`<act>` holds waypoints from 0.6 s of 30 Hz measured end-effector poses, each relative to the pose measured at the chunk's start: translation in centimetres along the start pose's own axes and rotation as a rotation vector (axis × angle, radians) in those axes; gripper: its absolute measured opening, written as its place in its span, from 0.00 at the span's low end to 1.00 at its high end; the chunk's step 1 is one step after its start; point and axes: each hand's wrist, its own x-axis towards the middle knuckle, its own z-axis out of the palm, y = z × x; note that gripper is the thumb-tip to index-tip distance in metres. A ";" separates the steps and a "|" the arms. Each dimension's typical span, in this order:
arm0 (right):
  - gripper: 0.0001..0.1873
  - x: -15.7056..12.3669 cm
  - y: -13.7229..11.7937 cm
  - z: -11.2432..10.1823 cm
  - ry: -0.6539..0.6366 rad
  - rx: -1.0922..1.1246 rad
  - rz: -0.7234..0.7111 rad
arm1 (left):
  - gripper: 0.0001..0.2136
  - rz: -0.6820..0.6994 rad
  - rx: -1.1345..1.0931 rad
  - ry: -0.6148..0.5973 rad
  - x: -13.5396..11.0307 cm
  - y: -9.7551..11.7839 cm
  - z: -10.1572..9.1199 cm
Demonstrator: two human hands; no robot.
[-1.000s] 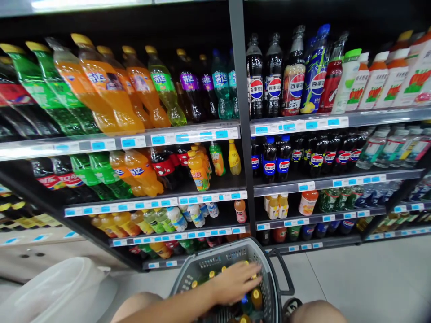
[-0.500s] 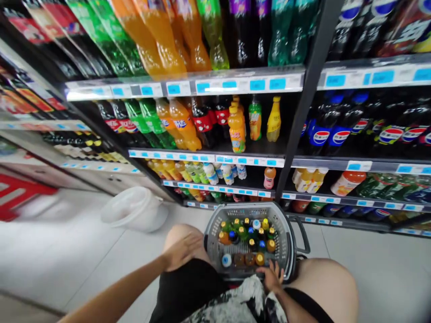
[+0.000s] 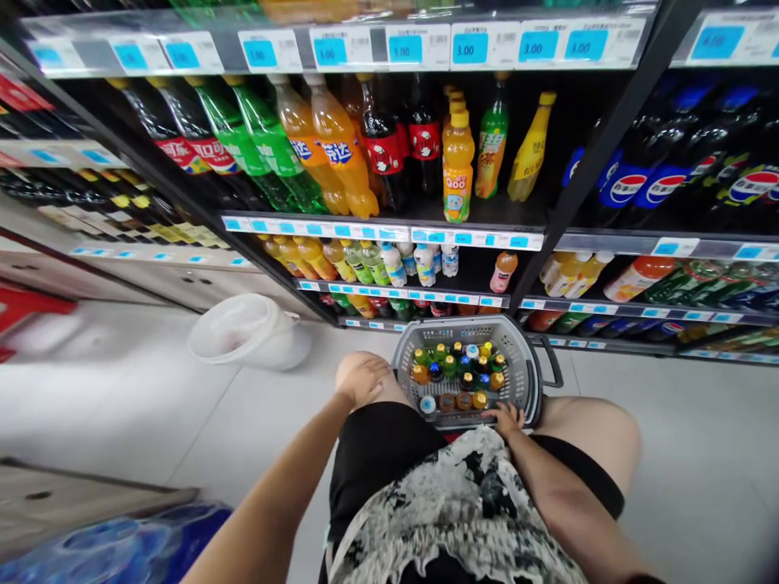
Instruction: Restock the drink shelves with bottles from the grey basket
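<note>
A grey plastic shopping basket stands on the floor between my knees, with several capped drink bottles upright inside it. My left hand lies flat on my left knee, fingers stretched out and holding nothing, just left of the basket. Over the basket's near rim, toward its right corner, rests my right hand with its fingers apart. An orange-capped bottle stands close to those fingertips. The basket's handle sticks out at its right side.
Shelves of drinks rise ahead, with an orange juice bottle at the front of one shelf and a yellow bottle beside a dark upright post. A white bucket sits left on the floor. Blue plastic-wrapped goods lie lower left.
The view has tilted down and shifted, so the basket and hands appear higher and slightly to the right. Both hands keep their places on the knee and the basket rim.
</note>
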 end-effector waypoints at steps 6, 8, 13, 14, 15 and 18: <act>0.31 0.3 -0.1 -1.2 -0.072 0.024 0.002 | 0.28 -0.053 -0.016 0.003 -1.4 0.0 0.0; 0.34 0.6 -0.1 -1.5 -0.100 0.038 0.003 | 0.28 -0.049 -0.012 -0.007 -2.1 -0.6 0.2; 0.40 2.1 0.5 -2.1 -0.198 0.064 -0.001 | 0.28 -0.110 0.003 0.002 -3.4 -2.1 0.9; 0.41 2.5 0.8 -2.1 -0.208 0.066 -0.007 | 0.28 -0.142 0.000 0.018 -3.6 -2.3 1.0; 0.43 2.7 1.0 -2.2 -0.216 0.065 -0.011 | 0.27 -0.189 -0.007 0.044 -3.9 -2.4 1.1; 0.45 3.0 1.3 -2.3 -0.236 0.048 -0.015 | 0.26 -0.378 -0.041 0.140 -4.6 -2.6 1.1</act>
